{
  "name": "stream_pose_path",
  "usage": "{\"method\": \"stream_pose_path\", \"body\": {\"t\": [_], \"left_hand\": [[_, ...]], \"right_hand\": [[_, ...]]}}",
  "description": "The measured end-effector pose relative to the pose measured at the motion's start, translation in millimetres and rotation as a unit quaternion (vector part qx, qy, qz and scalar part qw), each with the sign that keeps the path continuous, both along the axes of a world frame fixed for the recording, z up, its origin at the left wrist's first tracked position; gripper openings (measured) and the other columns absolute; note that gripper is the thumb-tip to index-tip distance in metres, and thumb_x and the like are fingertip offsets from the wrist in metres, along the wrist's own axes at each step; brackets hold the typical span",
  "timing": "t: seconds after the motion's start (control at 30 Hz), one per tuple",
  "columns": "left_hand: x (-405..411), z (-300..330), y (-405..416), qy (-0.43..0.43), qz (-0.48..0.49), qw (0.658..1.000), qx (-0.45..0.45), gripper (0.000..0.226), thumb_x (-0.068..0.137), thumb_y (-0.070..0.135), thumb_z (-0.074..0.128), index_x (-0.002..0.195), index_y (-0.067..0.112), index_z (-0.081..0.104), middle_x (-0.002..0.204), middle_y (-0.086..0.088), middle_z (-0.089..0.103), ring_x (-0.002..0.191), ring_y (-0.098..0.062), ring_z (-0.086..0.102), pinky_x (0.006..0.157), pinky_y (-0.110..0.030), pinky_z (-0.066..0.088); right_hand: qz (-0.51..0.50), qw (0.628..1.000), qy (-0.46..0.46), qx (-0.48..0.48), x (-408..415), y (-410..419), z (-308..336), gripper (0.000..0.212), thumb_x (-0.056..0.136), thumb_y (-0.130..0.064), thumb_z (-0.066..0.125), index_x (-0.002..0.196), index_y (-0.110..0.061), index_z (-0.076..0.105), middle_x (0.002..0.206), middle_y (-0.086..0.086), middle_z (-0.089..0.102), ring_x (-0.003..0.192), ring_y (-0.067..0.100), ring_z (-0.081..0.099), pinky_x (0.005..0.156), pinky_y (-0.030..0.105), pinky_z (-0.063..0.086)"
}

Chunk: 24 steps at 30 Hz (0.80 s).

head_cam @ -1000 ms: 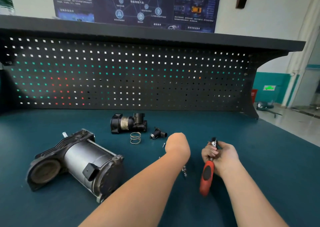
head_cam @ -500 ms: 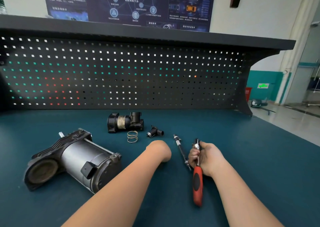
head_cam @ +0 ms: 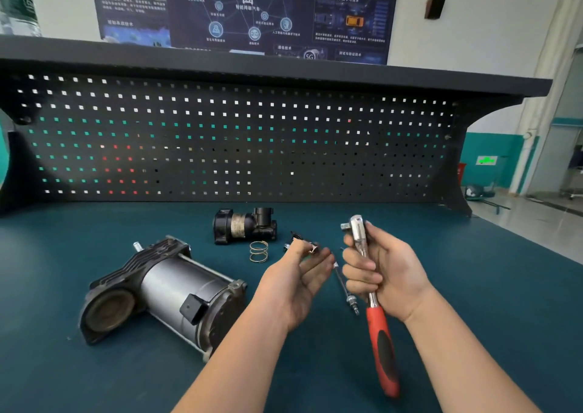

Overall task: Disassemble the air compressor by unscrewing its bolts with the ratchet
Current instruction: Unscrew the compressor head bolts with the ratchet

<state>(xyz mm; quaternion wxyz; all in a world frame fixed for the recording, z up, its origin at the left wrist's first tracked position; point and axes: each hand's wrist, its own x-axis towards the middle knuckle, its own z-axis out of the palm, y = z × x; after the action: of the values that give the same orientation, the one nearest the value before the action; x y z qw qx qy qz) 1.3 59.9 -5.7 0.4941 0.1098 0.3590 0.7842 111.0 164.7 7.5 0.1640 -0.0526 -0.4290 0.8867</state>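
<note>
The air compressor (head_cam: 164, 289) lies on its side on the teal bench mat at the left, with no hand on it. My right hand (head_cam: 381, 273) grips the ratchet (head_cam: 383, 349) by its metal shank, head up and red handle hanging down, above the mat. My left hand (head_cam: 296, 280) is raised palm up just left of it. Its thumb and fingertip pinch a small metal piece (head_cam: 312, 248), which is blurred. A long bolt (head_cam: 345, 289) lies on the mat between my hands.
A removed black head part (head_cam: 243, 226), a loose spring (head_cam: 258, 251) and a small black fitting (head_cam: 295, 239), partly behind my left fingers, lie behind the hands. A black pegboard (head_cam: 220, 141) closes off the back. The bench edge (head_cam: 536, 245) runs along the right.
My left hand rose off the mat and turned palm up with a small piece at its fingertips. My right hand lifted the ratchet upright; the long bolt is now uncovered on the mat.
</note>
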Motion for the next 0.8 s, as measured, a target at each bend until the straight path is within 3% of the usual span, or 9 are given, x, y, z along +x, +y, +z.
{"method": "stream_pose_path", "body": {"t": [0.13, 0.37, 0.53, 0.7, 0.77, 0.8], "left_hand": [[2.6, 2.0, -9.5, -0.052, -0.072, 0.995, 0.034, 0.011, 0.081, 0.024, 0.064, 0.08, 0.015, 0.069, 0.083, -0.006, 0.071, 0.076, -0.021, 0.067, 0.074, -0.034, 0.05], [5.9, 1.1, -10.9, -0.103, -0.096, 0.987, 0.074, 0.019, 0.08, 0.03, 0.066, 0.072, 0.013, 0.073, 0.079, 0.002, 0.071, 0.072, -0.021, 0.069, 0.073, -0.038, 0.046], [2.5, -2.8, -9.7, -0.066, -0.102, 0.99, 0.069, 0.038, 0.085, 0.036, 0.059, 0.061, 0.012, 0.076, 0.071, 0.002, 0.072, 0.06, -0.02, 0.07, 0.067, -0.036, 0.046], [2.2, -5.2, -7.9, -0.022, -0.081, 0.996, 0.038, 0.036, 0.086, 0.039, 0.058, 0.067, 0.014, 0.077, 0.071, 0.005, 0.071, 0.058, -0.015, 0.068, 0.058, -0.029, 0.052], [3.0, -6.0, -7.8, -0.008, -0.063, 0.997, 0.034, 0.032, 0.085, 0.038, 0.06, 0.077, 0.013, 0.076, 0.072, 0.004, 0.07, 0.068, -0.016, 0.068, 0.068, -0.032, 0.055], [3.6, -6.0, -7.8, 0.004, -0.047, 0.998, 0.033, 0.03, 0.084, 0.038, 0.061, 0.088, 0.011, 0.074, 0.076, 0.004, 0.071, 0.081, -0.016, 0.067, 0.084, -0.037, 0.053]], "right_hand": [[-0.021, 0.997, -0.01, 0.076, -14.6, -38.6, 3.3, 0.035, 0.084, -0.042, 0.044, 0.073, -0.009, 0.046, 0.045, -0.001, 0.032, 0.031, 0.007, 0.026, 0.033, 0.015, 0.022], [-0.105, 0.992, -0.023, 0.058, -20.7, -46.7, 0.7, 0.032, 0.085, -0.04, 0.048, 0.071, -0.011, 0.046, 0.044, -0.001, 0.028, 0.029, 0.007, 0.022, 0.03, 0.014, 0.019], [-0.104, 0.992, -0.039, 0.059, -20.8, -47.7, -0.4, 0.033, 0.094, -0.037, 0.043, 0.076, -0.01, 0.049, 0.045, 0.0, 0.028, 0.029, 0.007, 0.022, 0.031, 0.015, 0.019], [-0.104, 0.994, -0.034, 0.03, -17.5, -49.9, 3.7, 0.027, 0.082, -0.036, 0.051, 0.077, -0.01, 0.048, 0.045, -0.001, 0.027, 0.029, 0.007, 0.023, 0.031, 0.014, 0.02], [-0.097, 0.994, -0.043, 0.012, -17.7, -50.0, 4.1, 0.026, 0.083, -0.035, 0.052, 0.077, -0.01, 0.048, 0.045, -0.001, 0.027, 0.029, 0.007, 0.023, 0.03, 0.014, 0.02], [-0.093, 0.994, -0.049, 0.005, -17.9, -49.9, 4.3, 0.025, 0.084, -0.035, 0.052, 0.077, -0.011, 0.049, 0.045, -0.001, 0.027, 0.029, 0.007, 0.023, 0.03, 0.014, 0.02]]}}
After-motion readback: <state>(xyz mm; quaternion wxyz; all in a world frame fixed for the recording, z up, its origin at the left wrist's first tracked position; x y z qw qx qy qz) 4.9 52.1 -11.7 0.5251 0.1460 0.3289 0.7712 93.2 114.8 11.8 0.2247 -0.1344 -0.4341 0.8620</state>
